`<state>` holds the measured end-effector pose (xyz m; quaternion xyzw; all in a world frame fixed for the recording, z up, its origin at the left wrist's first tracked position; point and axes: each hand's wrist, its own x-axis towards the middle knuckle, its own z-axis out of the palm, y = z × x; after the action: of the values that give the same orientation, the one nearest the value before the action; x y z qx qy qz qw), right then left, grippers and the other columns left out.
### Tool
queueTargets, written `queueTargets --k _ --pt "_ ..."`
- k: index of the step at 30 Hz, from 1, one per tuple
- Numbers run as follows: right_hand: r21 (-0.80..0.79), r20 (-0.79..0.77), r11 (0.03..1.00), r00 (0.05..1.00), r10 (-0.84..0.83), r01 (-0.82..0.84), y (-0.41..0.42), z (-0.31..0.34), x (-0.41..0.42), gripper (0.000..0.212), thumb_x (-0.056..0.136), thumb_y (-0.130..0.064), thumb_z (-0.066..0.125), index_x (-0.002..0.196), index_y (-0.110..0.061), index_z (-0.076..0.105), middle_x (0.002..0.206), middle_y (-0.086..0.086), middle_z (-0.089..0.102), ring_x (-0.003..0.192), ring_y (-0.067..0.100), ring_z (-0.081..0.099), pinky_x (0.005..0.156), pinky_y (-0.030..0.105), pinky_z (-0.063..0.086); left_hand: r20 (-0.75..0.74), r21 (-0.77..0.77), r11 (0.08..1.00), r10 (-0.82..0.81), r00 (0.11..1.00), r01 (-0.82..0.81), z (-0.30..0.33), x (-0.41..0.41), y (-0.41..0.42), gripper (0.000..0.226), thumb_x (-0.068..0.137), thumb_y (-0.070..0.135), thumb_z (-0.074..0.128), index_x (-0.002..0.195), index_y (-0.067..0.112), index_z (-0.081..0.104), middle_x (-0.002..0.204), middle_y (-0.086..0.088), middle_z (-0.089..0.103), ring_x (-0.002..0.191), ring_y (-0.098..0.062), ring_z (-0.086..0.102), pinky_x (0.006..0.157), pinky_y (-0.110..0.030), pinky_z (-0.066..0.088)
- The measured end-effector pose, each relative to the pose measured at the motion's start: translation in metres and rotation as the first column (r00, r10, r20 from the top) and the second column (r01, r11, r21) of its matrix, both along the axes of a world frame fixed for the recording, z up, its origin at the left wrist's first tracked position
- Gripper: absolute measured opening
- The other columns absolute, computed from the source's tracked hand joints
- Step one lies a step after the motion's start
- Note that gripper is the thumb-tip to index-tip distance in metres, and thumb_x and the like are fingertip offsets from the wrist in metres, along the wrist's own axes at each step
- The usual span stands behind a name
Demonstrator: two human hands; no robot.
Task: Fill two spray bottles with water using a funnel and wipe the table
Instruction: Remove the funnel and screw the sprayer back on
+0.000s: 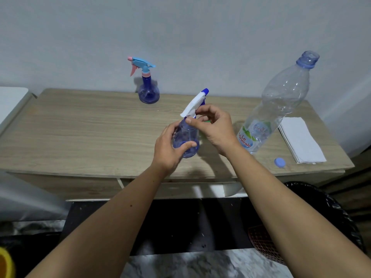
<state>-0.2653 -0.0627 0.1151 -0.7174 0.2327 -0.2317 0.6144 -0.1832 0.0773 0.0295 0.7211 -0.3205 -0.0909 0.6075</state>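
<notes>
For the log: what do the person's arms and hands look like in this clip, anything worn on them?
Both forearms are bare up to the frame edge, with no sleeves in view. The left hand and the right hand wear no gloves, and no rings, watch or bracelet can be seen on the fingers or wrists. A small dark spot shows on the left forearm. Fingernails look short and unpainted.

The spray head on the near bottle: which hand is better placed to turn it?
Probably the right hand: its fingers already pinch the spray head, while the left hand grips the spray bottle.
</notes>
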Motion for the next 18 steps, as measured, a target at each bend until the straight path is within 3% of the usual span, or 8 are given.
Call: queueTargets --k 4,11,18 --pt "-0.072 -0.021 0.994 0.997 0.079 -0.081 -0.001 0.0 -0.002 0.022 0.089 -0.011 0.083 0.11 -0.017 0.079 0.072 -0.003 0.062 0.065 0.006 0.06 0.07 0.016 0.051 0.004 0.0 1.0 -0.003 1.0 0.003 -0.001 0.0 0.0 0.068 0.077 0.033 0.092 0.137 0.02 0.061 0.128 0.006 0.072 0.121 -0.016 0.069 0.104 -0.048 0.055" --pt "-0.205 -0.029 0.978 0.999 -0.031 0.025 0.003 -0.006 0.003 0.022 0.085 -0.017 0.087 0.105 -0.018 0.079 0.072 -0.001 0.06 0.057 0.004 0.054 0.067 0.02 0.052 0.005 -0.003 1.0 0.006 1.0 -0.006 -0.003 0.001 0.0 0.066 0.077 0.03 0.093 0.135 0.019 0.063 0.126 0.004 0.073 0.119 -0.018 0.069 0.103 -0.047 0.055" --pt "-0.191 0.016 0.981 0.999 -0.042 0.044 0.012 -0.006 -0.001 0.024 0.089 -0.009 0.082 0.112 -0.012 0.074 0.082 0.008 0.059 0.061 -0.004 0.054 0.068 0.012 0.052 0.001 0.026 1.0 0.0 1.0 0.0 0.001 0.0 0.002 0.069 0.075 0.032 0.091 0.137 0.021 0.062 0.128 0.007 0.072 0.12 -0.012 0.068 0.104 -0.044 0.055"
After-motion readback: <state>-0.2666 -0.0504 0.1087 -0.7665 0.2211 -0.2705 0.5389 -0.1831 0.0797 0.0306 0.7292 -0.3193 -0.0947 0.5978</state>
